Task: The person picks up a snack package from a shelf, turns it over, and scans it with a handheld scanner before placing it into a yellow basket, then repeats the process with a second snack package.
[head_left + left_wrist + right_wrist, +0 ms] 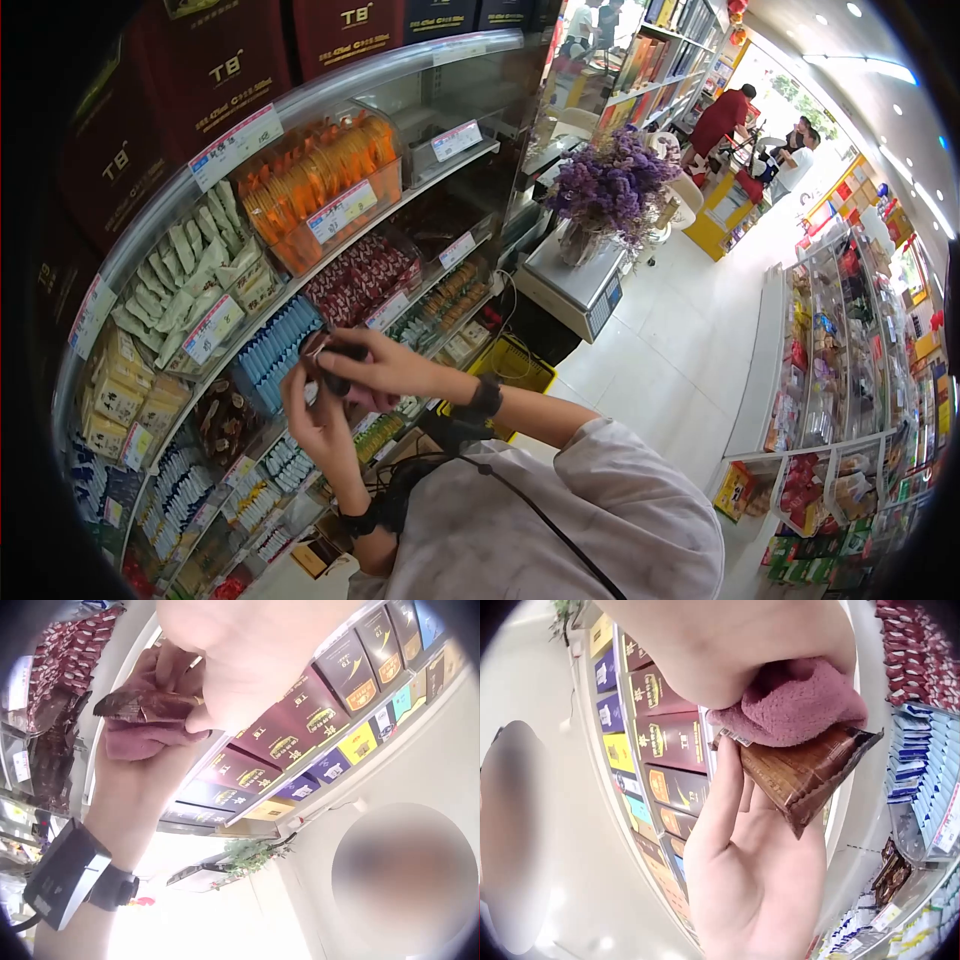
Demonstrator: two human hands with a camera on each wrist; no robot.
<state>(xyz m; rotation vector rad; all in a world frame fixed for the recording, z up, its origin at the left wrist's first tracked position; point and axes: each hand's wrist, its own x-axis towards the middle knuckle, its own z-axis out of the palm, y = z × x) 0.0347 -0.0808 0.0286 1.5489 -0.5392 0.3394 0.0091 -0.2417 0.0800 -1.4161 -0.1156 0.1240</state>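
Observation:
A brown glossy packet (802,769) hangs between the two hands, its wide sealed end tilted down in the right wrist view. My left hand (325,435) pinches its edge between thumb and fingers. My right hand (385,365) grips a bunched pink cloth (795,701) (139,742), which touches the packet. In the left wrist view, the packet (150,705) lies across the cloth, with the left thumb on one end. In the head view, both hands are close together before the shelves of small wrapped packets; the right fingertips are partly hidden.
Tiered shelves hold blue packets (280,350), red packets (365,275) and an orange-wrapped stack (320,180). Maroon boxes (215,70) stand above. To the right are a scale (570,285) with purple flowers (610,180), a yellow basket (515,370), another shelf unit (820,350) and several people farther back.

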